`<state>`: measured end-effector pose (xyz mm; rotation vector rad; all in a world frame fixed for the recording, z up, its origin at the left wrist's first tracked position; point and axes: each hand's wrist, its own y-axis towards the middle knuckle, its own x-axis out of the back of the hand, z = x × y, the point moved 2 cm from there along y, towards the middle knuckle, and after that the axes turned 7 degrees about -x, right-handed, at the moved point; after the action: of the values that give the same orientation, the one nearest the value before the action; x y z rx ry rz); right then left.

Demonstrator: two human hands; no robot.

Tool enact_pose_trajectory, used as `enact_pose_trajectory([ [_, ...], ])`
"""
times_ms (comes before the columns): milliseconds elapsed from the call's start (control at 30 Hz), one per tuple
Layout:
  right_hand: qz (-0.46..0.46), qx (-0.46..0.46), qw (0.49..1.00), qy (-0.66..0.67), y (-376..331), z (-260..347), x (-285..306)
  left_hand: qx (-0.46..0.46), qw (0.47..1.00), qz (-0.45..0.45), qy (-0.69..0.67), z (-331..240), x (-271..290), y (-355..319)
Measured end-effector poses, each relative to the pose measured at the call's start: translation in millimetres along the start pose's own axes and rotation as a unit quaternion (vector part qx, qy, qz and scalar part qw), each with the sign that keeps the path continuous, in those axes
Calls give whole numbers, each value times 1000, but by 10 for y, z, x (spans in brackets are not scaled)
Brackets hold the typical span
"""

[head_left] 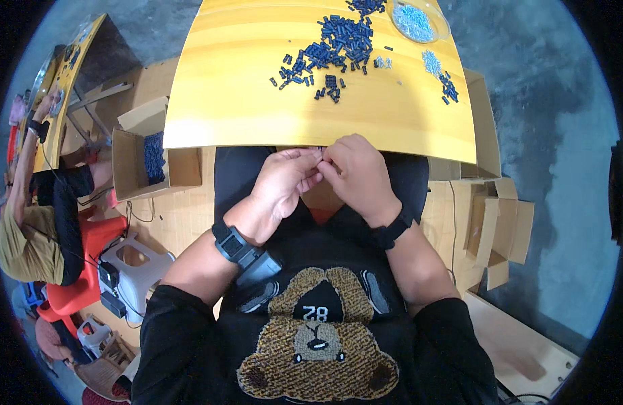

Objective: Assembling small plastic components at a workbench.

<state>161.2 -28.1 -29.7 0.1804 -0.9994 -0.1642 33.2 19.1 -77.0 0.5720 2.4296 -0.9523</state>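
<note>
My left hand [288, 179] and my right hand [355, 172] meet fingertip to fingertip over my lap, just below the near edge of the yellow table [244, 108]. Both pinch a very small part between them; it is mostly hidden by the fingers and I cannot tell its kind. A heap of small dark blue parts [331, 50] lies at the far middle of the table. A clear bowl [418, 21] holding pale blue parts sits at the far right, with a few pale and dark parts [439, 73] spilled beside it.
An open cardboard box [146, 158] with dark blue parts stands on the floor to my left. Flattened and open cartons [494, 216] lie to my right. Another person [34, 202] sits at a second table far left, by a red chair and a grey stool [132, 270].
</note>
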Motion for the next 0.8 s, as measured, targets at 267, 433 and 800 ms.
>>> enact_pose_trajectory([
  [267, -16, -9, 999, 29, -6, -4, 22, -6, 999, -32, -30, 60, -62, -42],
  [433, -28, -13, 998, 49, -14, 13, 9, -8, 998, -49, -42, 54, -87, -57],
  [800, -23, -4, 996, 83, 63, 30, 37, -22, 999, -22, -29, 23, -88, -45],
])
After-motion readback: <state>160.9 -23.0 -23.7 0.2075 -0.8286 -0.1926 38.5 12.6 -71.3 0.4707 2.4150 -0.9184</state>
